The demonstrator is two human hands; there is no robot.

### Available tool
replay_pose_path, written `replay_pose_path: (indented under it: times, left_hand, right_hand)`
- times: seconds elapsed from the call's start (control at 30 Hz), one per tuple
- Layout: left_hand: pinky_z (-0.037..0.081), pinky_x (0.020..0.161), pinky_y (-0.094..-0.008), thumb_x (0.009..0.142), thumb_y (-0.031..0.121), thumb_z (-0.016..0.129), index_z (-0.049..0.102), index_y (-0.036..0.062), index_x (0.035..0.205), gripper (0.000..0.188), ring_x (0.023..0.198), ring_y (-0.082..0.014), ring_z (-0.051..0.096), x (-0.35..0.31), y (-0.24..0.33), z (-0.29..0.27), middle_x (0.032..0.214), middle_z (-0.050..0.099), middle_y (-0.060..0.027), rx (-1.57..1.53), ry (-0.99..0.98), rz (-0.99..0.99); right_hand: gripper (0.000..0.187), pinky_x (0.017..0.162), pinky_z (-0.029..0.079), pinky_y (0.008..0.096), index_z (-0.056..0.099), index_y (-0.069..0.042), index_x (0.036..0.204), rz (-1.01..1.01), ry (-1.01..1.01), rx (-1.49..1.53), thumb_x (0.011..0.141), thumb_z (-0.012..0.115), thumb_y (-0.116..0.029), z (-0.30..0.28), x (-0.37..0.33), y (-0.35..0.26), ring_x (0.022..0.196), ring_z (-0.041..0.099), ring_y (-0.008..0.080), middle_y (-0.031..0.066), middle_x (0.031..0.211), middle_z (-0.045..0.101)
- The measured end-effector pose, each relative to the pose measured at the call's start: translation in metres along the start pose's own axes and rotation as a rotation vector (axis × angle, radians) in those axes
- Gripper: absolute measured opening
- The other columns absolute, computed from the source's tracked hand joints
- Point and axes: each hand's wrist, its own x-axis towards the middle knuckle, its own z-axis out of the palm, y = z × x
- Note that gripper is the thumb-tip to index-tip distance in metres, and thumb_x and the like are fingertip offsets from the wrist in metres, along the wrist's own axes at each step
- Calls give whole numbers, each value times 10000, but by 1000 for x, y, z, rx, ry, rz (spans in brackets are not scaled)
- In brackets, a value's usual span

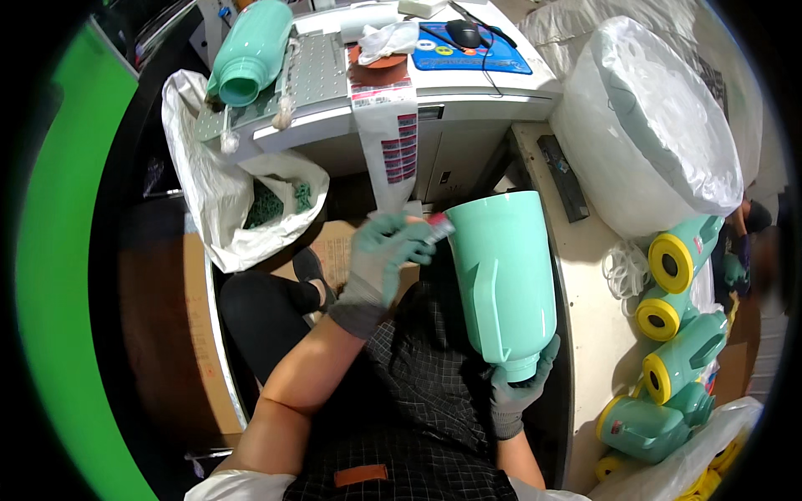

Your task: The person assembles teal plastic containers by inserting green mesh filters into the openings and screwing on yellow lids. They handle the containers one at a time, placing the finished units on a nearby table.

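My left hand (386,255), in a grey and green work glove, pinches a small red and white sticker (439,226) between its fingertips. The sticker is close to the wide rim of a mint-green plastic jug (510,267); whether they touch I cannot tell. My gloved right hand (520,391) grips the jug by its narrow neck. The jug is upside down, its neck toward me and its wide end up and away. Its handle (486,305) faces left. From the desk's front edge hangs a strip of labels (399,150).
A similar jug (252,50) lies on a perforated metal plate at far left. Below it hangs a white sack (205,200) with green scraps. At right, a large plastic-lined bin (643,134) and several green jugs with yellow rims (670,367) stand along a bench (585,334).
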Motion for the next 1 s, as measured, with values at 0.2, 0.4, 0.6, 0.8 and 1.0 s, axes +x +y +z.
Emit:
replay_pose_path:
  times: [0.2,0.4,0.6,0.8,1.0]
  left_hand:
    - [542,711,-272,953,49,701,708,4,1063,119,779,-145,663,-12,-11,23,929,717,-85,-163,-222,-78]
    - [545,717,-263,954,30,688,700,0,1063,113,783,-135,669,-11,-8,16,941,718,-76,-133,-252,-100]
    - [542,725,-236,921,61,750,676,24,1018,128,785,-94,650,-13,1,22,917,700,-45,54,-101,-110]
    - [514,714,-239,816,103,873,633,38,1002,311,771,-65,581,22,-32,-80,867,636,17,639,46,57]
    - [482,959,-492,835,296,797,581,57,1248,524,1108,-402,587,51,76,-128,1174,598,-182,1266,455,751]
  right_hand:
    - [960,1091,490,412,288,18,1600,-176,-57,-85,783,784,-73,1,-1,2,1312,557,266,184,1526,468]
    - [1111,1147,424,446,266,34,1611,-134,-59,-55,723,887,-211,0,-9,8,1404,492,306,215,1600,403]
    - [1115,1133,440,443,266,16,1619,-223,-142,-9,738,894,-254,2,-4,6,1391,507,295,191,1600,415]
    - [1089,1137,435,436,267,19,1618,-155,-99,-74,726,868,-149,-1,2,-2,1378,505,284,182,1580,428]
    - [896,1079,497,471,281,14,1616,73,-27,268,898,737,-265,10,40,-39,1365,506,332,205,1556,428]
